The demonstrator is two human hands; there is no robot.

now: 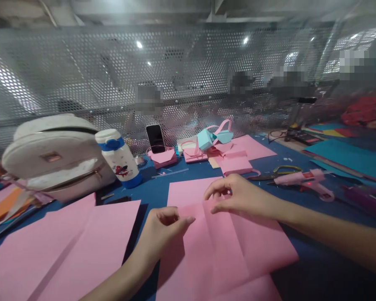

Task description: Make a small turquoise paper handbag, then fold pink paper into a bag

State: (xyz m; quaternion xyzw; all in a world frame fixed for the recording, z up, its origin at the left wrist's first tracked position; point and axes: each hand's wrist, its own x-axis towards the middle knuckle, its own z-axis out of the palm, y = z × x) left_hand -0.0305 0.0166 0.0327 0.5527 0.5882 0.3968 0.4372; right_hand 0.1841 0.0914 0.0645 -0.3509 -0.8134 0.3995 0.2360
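Note:
A pink paper sheet (pixel 225 246) with fold creases lies on the blue table (pixel 310 267) in front of me. My left hand (pixel 164 228) pinches its upper folded edge, fingers closed on the paper. My right hand (pixel 238 196) pinches the same edge a little to the right, thumb and fingers curled on the fold. Another pink sheet (pixel 188 190) lies under it, further back.
Large pink sheets (pixel 65 246) lie at the left. A white bag (pixel 53 154), a white-and-blue bottle (pixel 119 156) and a propped phone (pixel 156 139) stand behind. Folded pink and light-blue paper pieces (pixel 219 144), scissors (pixel 283 170) and a pink glue gun (pixel 303 179) sit at the right. Perforated metal screen behind.

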